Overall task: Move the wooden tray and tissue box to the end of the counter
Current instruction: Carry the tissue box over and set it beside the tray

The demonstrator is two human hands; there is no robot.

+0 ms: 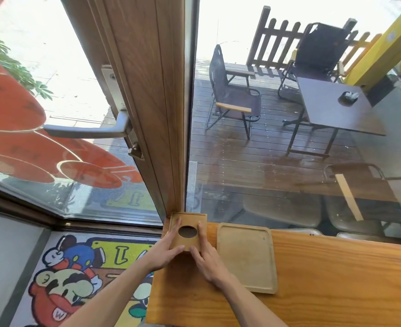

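Observation:
A wooden tissue box with an oval hole in its lid stands at the far left corner of the wooden counter, against the door frame. My left hand lies along its left side and my right hand along its right side, both gripping it. Just to the right of the box, the shallow wooden tray rests flat on the counter, its long side running toward me. No tissue shows in the hole.
A wooden door frame with a metal handle rises behind the box. Glass panes back the counter; beyond them are chairs and a dark table on a deck. A cartoon mat lies on the floor left of the counter's end.

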